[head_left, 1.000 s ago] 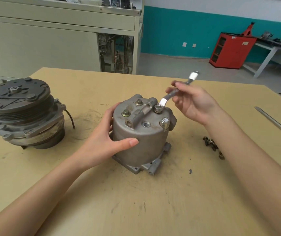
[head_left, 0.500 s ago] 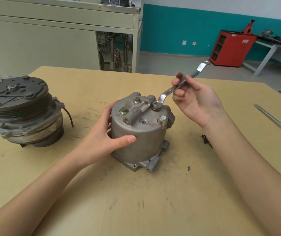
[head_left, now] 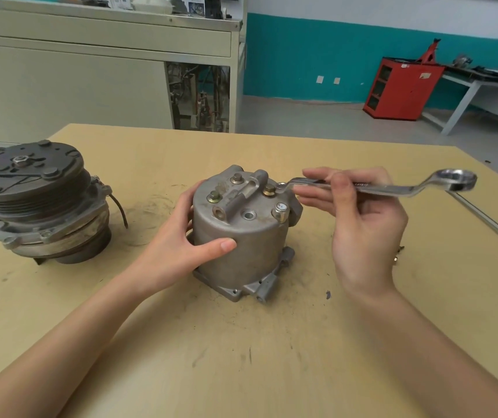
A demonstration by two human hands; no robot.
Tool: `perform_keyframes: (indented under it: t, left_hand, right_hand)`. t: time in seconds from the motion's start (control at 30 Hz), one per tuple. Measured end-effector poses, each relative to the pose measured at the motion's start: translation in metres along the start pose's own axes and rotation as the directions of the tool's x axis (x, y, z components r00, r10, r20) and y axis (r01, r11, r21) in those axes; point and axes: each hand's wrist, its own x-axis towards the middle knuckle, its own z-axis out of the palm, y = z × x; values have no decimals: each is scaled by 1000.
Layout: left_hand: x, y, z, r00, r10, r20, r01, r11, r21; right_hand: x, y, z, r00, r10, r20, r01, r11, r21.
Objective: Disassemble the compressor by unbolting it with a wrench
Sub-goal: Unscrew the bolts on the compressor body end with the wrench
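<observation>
- At mid-table the compressor stands upright on its flange, with bolts showing in its top.
- The left hand grips its side, fingers curled round the wall and the thumb in front.
- The right hand pinches the wrench by its shank, between the thumb and loosely bent fingers.
- The wrench's near ring lies at the top's far-right edge, just beside a brass bolt. Whether it sits on a head I cannot tell.
- Step, as I judge it: unbolting the top, with the wrench being placed.
- The next move calls for seating the ring squarely on a head, then swinging while the left hand braces.
- Small loose parts lie on the table by the right wrist, in no tray.
- A red cabinet stands far behind, its contents too small to tell.
</observation>
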Motion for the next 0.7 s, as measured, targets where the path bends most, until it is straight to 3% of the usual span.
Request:
perform_keyframes:
  t: [0.2,0.53,0.63,0.7]
  left_hand:
    - [0,-1,-1,1000,-2,-4,2,1000,2]
    - [0,-3,0,1000,1,-4,-1,1000,-8]
    - [0,-3,0,1000,-3,-3,3,1000,-16]
    - [-1,-3,0,1000,-6,-5,6,1000,-15]
  right_hand:
    - [-5,3,4,999,-43,-12,43,998,40]
    - [-20,2,0,992,40,121,-36,999,-34]
    - [-15,7,-10,980,142,139,-151,987,50]
    - [2,13,-21,938,316,140,-340,918,205]
